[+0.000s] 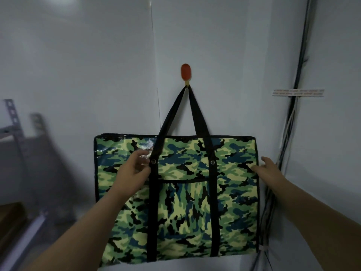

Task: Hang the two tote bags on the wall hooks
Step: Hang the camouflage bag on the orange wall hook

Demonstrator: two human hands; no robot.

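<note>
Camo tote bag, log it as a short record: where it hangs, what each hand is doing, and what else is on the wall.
bag: camo tote bag, flat against the wall
support: black handles looped over the orange hook
left hand: on the bag's front by the left strap
right hand: open, at the bag's right edge
nearby: cable bundle running down the wall on the right
second bag: not in view

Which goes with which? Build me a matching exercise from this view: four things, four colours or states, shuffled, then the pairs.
Things:
1. wall hook
2. bag handles
3. left hand
4. cables

States:
A. black, looped over the hook
B. running down the wall at right
C. orange-red
D. on the camouflage tote bag by the left strap

Pairs: 1-C, 2-A, 3-D, 4-B
</note>
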